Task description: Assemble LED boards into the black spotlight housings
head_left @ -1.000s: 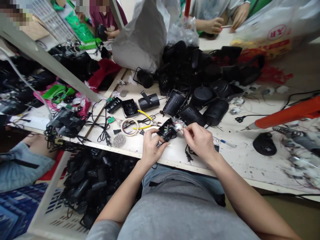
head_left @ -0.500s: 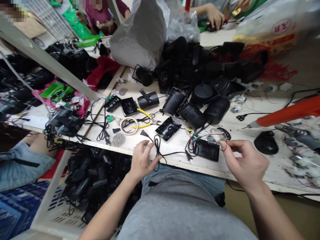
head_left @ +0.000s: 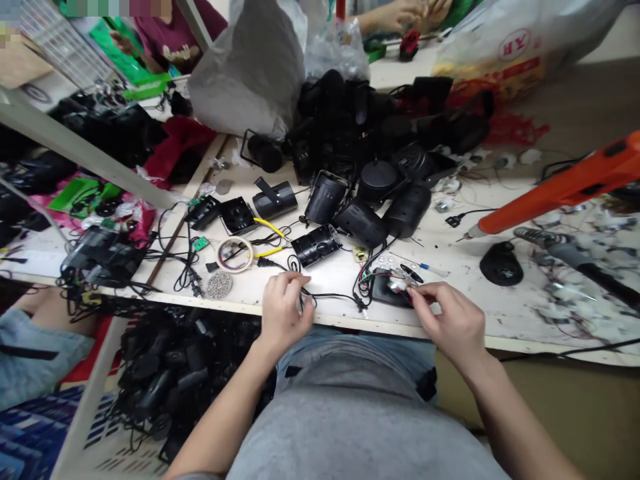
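My left hand [head_left: 286,308] is at the table's front edge with its thumb apart from the curved fingers. It touches or hovers over a black power cord [head_left: 333,296] and grips nothing that I can see. With thumb and forefinger, my right hand [head_left: 453,323] pinches a small silvery motor [head_left: 399,285] with thin red and dark wires. Under the motor lies a black plastic casing [head_left: 383,291], partly hidden. A small circuit board [head_left: 360,254] and an open black half-shell [head_left: 316,245] are just behind.
An orange electric screwdriver [head_left: 555,190] reaches in from the right, above a black base [head_left: 501,264] and many loose motors. Black cylindrical housings [head_left: 360,222], yellow-handled cutters [head_left: 270,252] and a tape roll [head_left: 235,255] lie around. A crate [head_left: 100,393] stands below left. Co-workers sit opposite.
My right hand has moved left and slightly up, bringing the small motor over the black casing. My left hand stays near the cord, its fingers slightly more curled. The whole view has shifted.
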`<state>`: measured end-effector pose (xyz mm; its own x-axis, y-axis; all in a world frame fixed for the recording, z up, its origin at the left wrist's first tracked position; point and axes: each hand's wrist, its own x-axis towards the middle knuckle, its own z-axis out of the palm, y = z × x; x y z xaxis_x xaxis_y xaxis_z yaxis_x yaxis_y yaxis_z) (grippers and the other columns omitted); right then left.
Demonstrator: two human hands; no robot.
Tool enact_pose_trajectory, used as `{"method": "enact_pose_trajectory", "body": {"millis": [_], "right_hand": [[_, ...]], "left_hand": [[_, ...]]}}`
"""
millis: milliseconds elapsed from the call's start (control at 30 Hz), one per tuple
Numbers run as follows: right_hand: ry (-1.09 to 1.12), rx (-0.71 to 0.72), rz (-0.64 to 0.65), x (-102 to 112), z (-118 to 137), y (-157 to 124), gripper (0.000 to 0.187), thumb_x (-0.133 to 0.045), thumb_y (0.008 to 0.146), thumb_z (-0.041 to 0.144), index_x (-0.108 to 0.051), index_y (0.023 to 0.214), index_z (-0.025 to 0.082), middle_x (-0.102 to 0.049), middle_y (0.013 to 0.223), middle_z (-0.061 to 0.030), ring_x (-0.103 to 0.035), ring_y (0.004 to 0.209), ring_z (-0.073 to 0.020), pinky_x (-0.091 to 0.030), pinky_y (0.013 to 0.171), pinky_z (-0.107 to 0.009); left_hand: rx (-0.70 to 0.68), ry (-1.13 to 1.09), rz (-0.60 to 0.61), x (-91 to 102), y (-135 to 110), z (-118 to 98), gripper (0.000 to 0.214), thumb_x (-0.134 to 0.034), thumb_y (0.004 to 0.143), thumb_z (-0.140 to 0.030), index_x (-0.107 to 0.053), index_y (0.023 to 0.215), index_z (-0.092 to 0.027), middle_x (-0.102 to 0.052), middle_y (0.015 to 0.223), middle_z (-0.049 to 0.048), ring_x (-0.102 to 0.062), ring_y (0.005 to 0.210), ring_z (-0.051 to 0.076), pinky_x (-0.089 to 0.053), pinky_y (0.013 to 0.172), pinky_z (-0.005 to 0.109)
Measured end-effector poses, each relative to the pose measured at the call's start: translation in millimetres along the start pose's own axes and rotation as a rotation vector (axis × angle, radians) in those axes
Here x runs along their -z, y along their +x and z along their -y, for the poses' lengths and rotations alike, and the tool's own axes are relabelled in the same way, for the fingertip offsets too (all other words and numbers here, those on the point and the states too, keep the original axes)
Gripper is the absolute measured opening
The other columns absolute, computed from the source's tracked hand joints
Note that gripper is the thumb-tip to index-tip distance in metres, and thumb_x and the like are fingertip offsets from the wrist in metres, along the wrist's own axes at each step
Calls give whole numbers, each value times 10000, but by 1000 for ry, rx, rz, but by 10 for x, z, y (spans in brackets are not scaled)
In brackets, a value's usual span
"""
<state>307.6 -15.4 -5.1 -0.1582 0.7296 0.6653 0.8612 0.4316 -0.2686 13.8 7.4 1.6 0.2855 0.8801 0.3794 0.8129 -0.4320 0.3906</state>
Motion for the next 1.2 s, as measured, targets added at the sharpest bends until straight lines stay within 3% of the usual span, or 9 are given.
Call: {"method": "enact_pose_trajectory", "body": {"millis": [167, 267, 367, 433, 600, 733, 867, 1033, 1200], "right_hand": [[-14, 75, 21, -4, -74, -95, 134, -634, 920, 90, -558, 874, 190, -661, 715, -9, -635, 646, -136, -510, 629, -247], [-61, 142, 21, -33, -116, -140, 103, -630, 922, 93, -577, 903, 180, -679, 745, -29, -642, 702, -152, -527, 683, -258], [-117, 180, -21, -72, -151, -200, 111, -638, 903, 73, -605, 940, 172, -694, 787, -51, -625, 707, -157, -510, 657, -263], [-146, 202, -67, -102, -160, -248, 147, -626, 894, 47, -615, 961, 178, -694, 801, -51, -611, 698, -149, -488, 631, -257], [-132, 228, -109, -182, -100, -326, 160, -588, 902, 54, -621, 944, 204, -677, 767, -22, -592, 677, -127, -479, 627, -244], [-94, 212, -97, -219, -39, -336, 137, -606, 895, 74, -626, 931, 204, -670, 758, -20, -586, 667, -129, -482, 619, -251], [-51, 175, -83, -216, -32, -363, 155, -640, 870, 80, -633, 965, 202, -667, 775, -27, -588, 680, -138, -500, 615, -256], [4, 111, -62, -189, -34, -402, 193, -633, 860, 63, -648, 989, 206, -662, 817, -38, -617, 735, -153, -542, 653, -262], [63, 30, -73, -101, 10, -443, 212, -606, 850, 63, -674, 966, 227, -692, 843, -29, -655, 759, -146, -564, 671, -250]], "left_hand": [[-124, -362, 65, -327, 259, -485, 285, -601, 907, -235, -594, 1186, -177, -674, 1124, 103, -621, 1077, 246, -507, 945, 398], [-144, -412, 160, -594, 456, -566, 365, -680, 863, -243, -605, 1210, -158, -698, 1158, 109, -623, 1095, 268, -499, 961, 417], [-155, -372, 273, -732, 566, -539, 258, -636, 875, -181, -659, 1132, -181, -721, 1075, 83, -637, 1019, 252, -507, 913, 401], [-182, -331, 290, -740, 576, -498, 202, -563, 899, -131, -690, 1044, -192, -722, 992, 66, -639, 947, 227, -507, 860, 372], [-323, -232, 142, -608, 476, -428, 247, -508, 863, -71, -706, 952, -189, -699, 984, 77, -608, 923, 222, -496, 812, 364], [-346, -149, 25, -470, 324, -521, 264, -546, 866, -88, -688, 1074, -168, -671, 1134, 133, -597, 1011, 258, -506, 835, 401], [-190, -365, -22, -409, 116, -724, 149, -577, 921, -131, -672, 1025, -178, -690, 967, 85, -644, 901, 191, -543, 795, 329], [231, -846, 294, -536, -22, -919, 161, -635, 882, -212, -666, 1038, -184, -731, 1037, 69, -629, 630, 92, -535, 594, 225], [544, -1084, 488, -687, 0, -994, 222, -685, 817, -306, -655, 997, -179, -607, 603, -34, -556, 538, 101, -444, 537, 210]]}}
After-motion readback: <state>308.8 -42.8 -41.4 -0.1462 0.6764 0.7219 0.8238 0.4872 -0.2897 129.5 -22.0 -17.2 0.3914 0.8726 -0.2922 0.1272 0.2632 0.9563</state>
